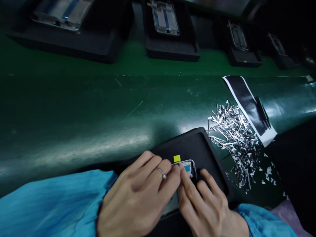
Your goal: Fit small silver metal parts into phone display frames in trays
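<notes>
A phone frame (191,163) with a silvery rim and a teal patch inside lies in a black tray (202,148). My hands cover most of it. My left hand (140,194), with a ring on one finger, bends over the frame, its fingertips closed at the upper rim. From the other side my right hand (203,202) brings its index fingertip against the left fingertips at that same rim. Whatever is between the fingertips is too small to make out. A yellow tab (177,158) sticks out just above the frame's rim.
Right of the tray lies a heap of small black-and-white strips (237,138). Beside it is a black sheet with white edges (244,98), a dark slim piece (263,112) on it. Along the back, several black trays (172,54) hold phone frames (166,18) on the green bench (86,98).
</notes>
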`<state>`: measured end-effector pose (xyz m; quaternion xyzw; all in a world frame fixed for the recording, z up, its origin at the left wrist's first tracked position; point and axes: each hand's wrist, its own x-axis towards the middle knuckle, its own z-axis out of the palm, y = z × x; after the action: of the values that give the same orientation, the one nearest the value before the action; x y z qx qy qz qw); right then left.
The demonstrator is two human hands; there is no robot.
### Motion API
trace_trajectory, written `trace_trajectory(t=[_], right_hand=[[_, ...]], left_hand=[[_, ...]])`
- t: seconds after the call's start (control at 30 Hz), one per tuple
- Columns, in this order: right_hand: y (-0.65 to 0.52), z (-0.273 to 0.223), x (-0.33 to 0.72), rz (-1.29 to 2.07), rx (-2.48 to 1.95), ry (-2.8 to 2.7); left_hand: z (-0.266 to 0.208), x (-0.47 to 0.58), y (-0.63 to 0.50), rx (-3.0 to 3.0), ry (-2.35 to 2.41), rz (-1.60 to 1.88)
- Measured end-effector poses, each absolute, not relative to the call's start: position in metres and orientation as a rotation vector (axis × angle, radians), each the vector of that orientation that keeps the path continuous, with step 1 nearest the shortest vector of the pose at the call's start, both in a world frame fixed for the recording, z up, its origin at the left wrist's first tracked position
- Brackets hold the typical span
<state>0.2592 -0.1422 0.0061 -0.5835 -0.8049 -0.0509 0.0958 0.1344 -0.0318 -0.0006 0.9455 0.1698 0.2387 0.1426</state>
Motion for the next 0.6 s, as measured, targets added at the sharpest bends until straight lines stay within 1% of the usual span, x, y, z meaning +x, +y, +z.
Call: trace_trajectory(t=[0.13,0.27,0.43,0.6], right_hand=[[-0.141,0.006,0.260,-0.179,-1.697,-2.390],[-0.141,0.006,0.258,-0.175,-1.718,-2.412],[-0.138,0.007,0.255,-0.202,-1.735,-2.363],[-0.143,0.001,0.254,-0.154,-1.756,-2.276]], left_hand=[[-0.002,0.130,-0.032,2.782,0.383,0.726],[-0.006,0.128,-0.034,2.814,0.386,0.711],[-0.007,0.129,-0.037,2.741,0.587,0.646],[-0.009,0.128,-0.041,2.560,0.734,0.563]])
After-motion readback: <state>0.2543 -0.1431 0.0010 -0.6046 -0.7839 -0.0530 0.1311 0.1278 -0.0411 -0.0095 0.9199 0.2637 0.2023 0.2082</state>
